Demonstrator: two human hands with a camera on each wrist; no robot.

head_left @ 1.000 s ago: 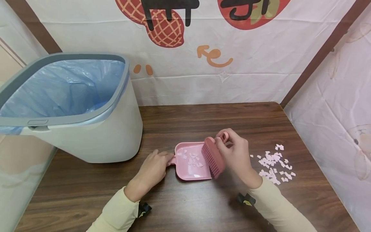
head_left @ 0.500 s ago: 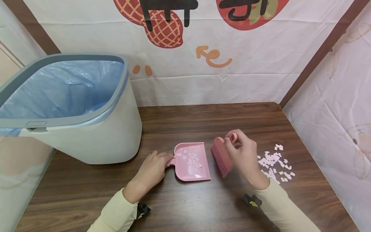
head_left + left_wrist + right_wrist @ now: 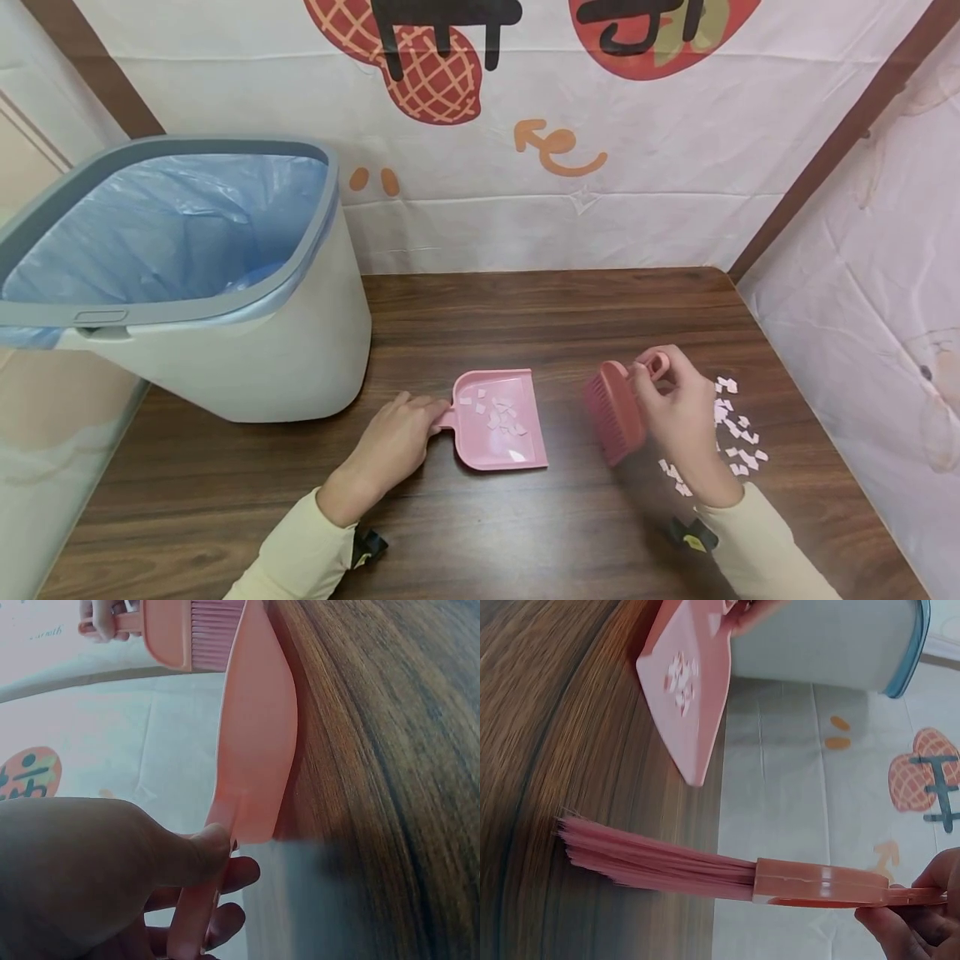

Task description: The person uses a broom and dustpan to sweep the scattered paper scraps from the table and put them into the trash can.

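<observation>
A pink dustpan (image 3: 480,446) lies on the table with several white paper scraps (image 3: 504,414) in it. My left hand (image 3: 393,442) grips its handle, thumb on top and fingers curled beneath, as the left wrist view shows. Right of the pan's lip, apart from it, my right hand (image 3: 678,404) holds a small pink brush (image 3: 624,410) by its handle. In the right wrist view its bristles (image 3: 652,859) point down toward the wood. A larger scatter of paper scraps (image 3: 742,454) lies beyond the right hand, partly hidden by it.
A large white bin (image 3: 300,358) with a blue bag liner (image 3: 172,233) stands at the left of the brown wooden table (image 3: 480,542). A printed white cloth (image 3: 465,208) hangs along the back, and another covers the right side.
My right hand has carried the brush rightward, from the dustpan's lip toward the scattered scraps, covering some of them. The left hand and dustpan have stayed in place.
</observation>
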